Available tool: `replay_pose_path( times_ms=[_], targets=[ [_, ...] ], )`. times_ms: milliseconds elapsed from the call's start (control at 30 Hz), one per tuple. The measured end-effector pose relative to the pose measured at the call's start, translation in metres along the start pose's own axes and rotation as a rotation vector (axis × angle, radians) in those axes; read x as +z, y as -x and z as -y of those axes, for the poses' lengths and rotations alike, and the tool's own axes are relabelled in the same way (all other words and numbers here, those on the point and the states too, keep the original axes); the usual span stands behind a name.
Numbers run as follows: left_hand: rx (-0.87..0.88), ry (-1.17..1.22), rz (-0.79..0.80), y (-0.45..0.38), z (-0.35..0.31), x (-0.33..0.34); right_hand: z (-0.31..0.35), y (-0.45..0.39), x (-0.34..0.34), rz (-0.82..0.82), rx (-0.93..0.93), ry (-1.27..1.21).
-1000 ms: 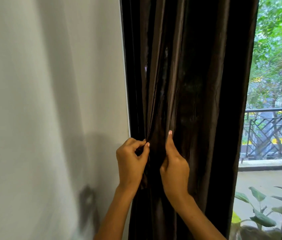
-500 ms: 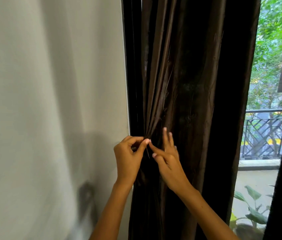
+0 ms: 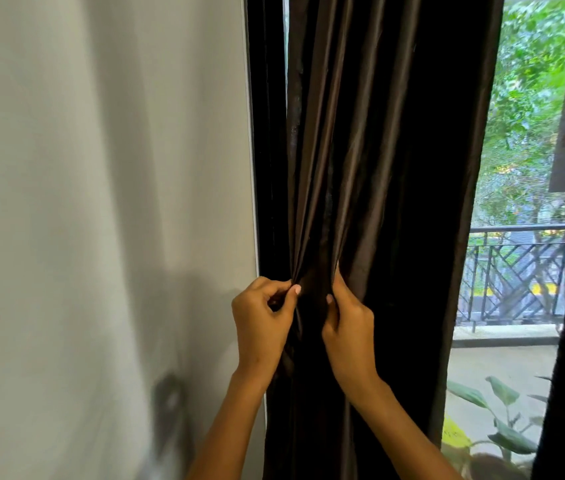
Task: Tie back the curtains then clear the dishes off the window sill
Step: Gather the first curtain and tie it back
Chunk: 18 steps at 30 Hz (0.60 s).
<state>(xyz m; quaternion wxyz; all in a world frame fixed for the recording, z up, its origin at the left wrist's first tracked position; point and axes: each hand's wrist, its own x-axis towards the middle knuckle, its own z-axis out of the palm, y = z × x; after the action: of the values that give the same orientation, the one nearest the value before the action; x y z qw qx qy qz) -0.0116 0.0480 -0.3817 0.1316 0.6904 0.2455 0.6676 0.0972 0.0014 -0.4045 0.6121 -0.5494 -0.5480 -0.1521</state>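
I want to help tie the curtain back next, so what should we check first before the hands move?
1. Left hand has hold of the curtain: ok, its thumb and fingers pinch a fold.
2. Right hand has hold too: ok, its fingers curl round the cloth beside the left hand.
3. Cloth is gathered into a bunch: ok, the folds draw together at the hands.
4. A tie-back or hook is ready: cannot tell, none shows.
5. Curtain is off the glass: not ok, it covers part of the window.
6. Dishes on the sill are safe from the cloth: cannot tell, no sill or dishes in view.
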Motion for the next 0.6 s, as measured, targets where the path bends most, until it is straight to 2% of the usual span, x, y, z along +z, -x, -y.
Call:
replay_pose_path(
  times_ms=[200,333,433,500,567,600],
  targets=[
    [-0.038,0.096,0.054,0.003,-0.006,-0.001,0.003,0.003,-0.002,0.334,0.010,-0.116],
    [-0.072,0.166,0.105,0.004,-0.013,0.002,-0.002,0.005,-0.004,0.382,0.104,-0.243],
    [-0.075,0.118,0.095,0.001,-0.013,0.003,-0.005,0.007,-0.006,0.335,0.055,-0.153],
    [-0.068,0.074,0.072,0.000,-0.010,0.003,-0.011,0.004,-0.009,0.176,0.011,0.014],
    [-0.073,0.058,0.056,-0.001,-0.006,0.002,-0.016,-0.003,-0.013,-0.047,0.140,0.052],
    [-0.077,0.055,0.052,-0.002,-0.005,0.002,-0.017,-0.008,-0.016,-0.092,0.248,-0.015]
  ],
)
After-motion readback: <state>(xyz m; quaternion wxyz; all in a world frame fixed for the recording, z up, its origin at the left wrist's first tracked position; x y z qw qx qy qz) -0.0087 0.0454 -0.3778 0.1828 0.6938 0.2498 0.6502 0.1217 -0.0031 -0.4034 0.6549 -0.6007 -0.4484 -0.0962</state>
